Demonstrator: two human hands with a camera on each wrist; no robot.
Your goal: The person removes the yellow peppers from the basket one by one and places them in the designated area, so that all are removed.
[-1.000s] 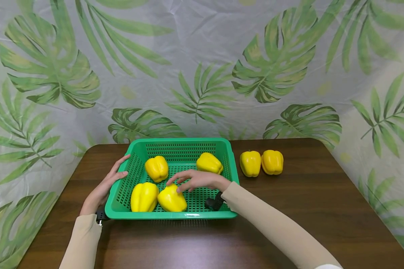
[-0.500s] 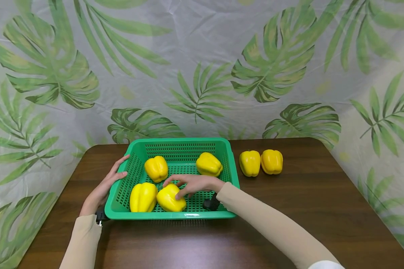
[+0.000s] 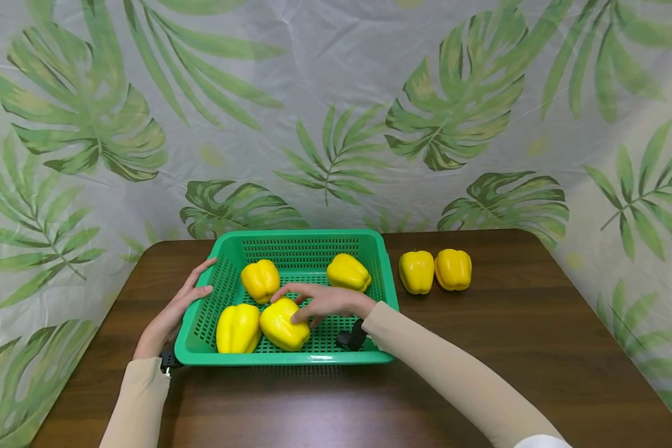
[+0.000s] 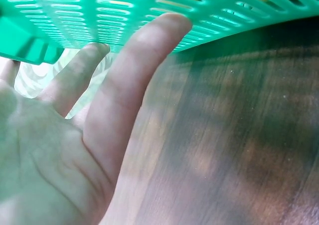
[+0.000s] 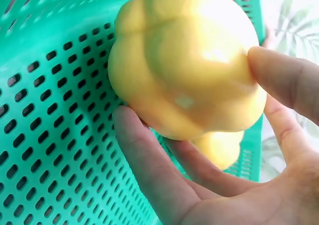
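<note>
A yellow bell pepper (image 3: 282, 325) is held by my right hand (image 3: 330, 301) inside the green basket (image 3: 291, 359), near its front wall. In the right wrist view the thumb and fingers bear on opposite sides of the pepper (image 5: 184, 65), over the slotted basket floor. My left hand (image 3: 173, 311) is at the basket's left side, outside it. Its fairly straight fingers and thumb touch the side wall in the left wrist view, where the thumb (image 4: 124, 85) lies below the slots. Another yellow pepper (image 3: 238, 328) lies right beside the held one.
Two more peppers lie in the basket, one at the back left (image 3: 260, 281) and one at the back right (image 3: 348, 272). Outside, to its right, two peppers (image 3: 417, 272) stand side by side on the dark wooden table (image 3: 509, 323). A leaf-patterned cloth (image 3: 336, 124) hangs behind.
My right hand has come onto the front pepper and gripped it, and the pepper has risen slightly and tipped. The left hand has stayed at the basket's side.
</note>
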